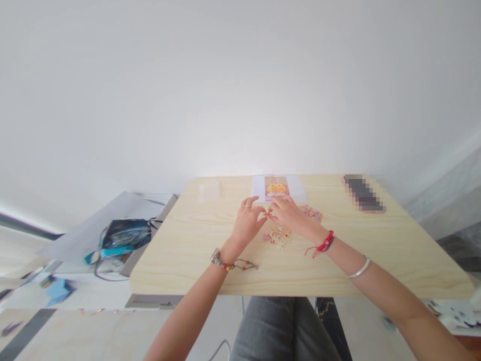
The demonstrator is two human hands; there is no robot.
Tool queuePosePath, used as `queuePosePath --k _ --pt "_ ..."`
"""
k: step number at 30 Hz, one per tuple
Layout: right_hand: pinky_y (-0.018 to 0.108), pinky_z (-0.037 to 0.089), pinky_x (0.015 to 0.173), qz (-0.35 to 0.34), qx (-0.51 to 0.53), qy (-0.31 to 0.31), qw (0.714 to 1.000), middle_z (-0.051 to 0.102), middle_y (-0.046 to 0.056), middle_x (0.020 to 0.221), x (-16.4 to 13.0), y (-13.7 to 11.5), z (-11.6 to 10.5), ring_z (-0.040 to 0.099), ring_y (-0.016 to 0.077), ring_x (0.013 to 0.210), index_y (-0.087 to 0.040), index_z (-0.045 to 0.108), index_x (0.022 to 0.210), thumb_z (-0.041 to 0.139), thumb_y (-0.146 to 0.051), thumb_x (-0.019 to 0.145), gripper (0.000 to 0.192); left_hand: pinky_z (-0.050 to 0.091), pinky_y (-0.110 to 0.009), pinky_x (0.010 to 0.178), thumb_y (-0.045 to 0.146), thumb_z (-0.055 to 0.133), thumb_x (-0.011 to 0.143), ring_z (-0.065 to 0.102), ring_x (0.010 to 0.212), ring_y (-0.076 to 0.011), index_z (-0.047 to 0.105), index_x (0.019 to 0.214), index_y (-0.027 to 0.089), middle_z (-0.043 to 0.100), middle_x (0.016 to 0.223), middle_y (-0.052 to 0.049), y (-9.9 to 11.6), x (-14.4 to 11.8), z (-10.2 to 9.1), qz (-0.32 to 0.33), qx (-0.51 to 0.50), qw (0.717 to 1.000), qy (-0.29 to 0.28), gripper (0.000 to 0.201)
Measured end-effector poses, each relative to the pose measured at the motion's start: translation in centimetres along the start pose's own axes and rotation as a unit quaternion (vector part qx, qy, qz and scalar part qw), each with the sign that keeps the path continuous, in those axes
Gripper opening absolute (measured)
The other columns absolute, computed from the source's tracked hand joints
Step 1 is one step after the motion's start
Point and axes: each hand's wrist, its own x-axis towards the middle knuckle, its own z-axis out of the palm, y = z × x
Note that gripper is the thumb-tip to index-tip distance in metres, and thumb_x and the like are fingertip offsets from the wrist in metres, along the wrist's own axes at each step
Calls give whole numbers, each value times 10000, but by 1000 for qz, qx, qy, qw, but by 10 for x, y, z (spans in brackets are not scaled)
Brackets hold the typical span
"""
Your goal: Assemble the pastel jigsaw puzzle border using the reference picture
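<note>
**Both hands on one tiny puzzle piece**

We've got our left hand (pixel 248 223) and right hand (pixel 287 213) meeting fingertip to fingertip, pinching a small puzzle piece (pixel 267 214) between them above the wooden table (pixel 188 250). Loose puzzle pieces (pixel 278 235) sit just below, reference picture (pixel 277 188) just behind.

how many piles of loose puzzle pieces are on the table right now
2: one pile of puzzle pieces in front of the hands, another pile behind the right hand. More may be hidden under the hands.
</note>
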Motion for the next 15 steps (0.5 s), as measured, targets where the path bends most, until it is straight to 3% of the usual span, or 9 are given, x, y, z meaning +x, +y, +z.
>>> queuePosePath --k 7,15 --pt "359 367 726 -30 -44 -53 997 539 99 861 36 -10 14 496 214 793 -112 585 864 428 -231 903 201 444 -452 925 202 630 762 438 1121 -286 645 855 175 475 1172 -133 -29 -10 -4 -49 38 998 6 97" --pt "341 369 748 -29 -30 -66 997 544 91 881 36 -5 29 501 205 820 -115 582 859 461 -170 879 135 447 -476 924 178 661 731 419 1139 -291 610 936 190 445 1201 -124 -31 -25 -1 -46 31 998 31 212"
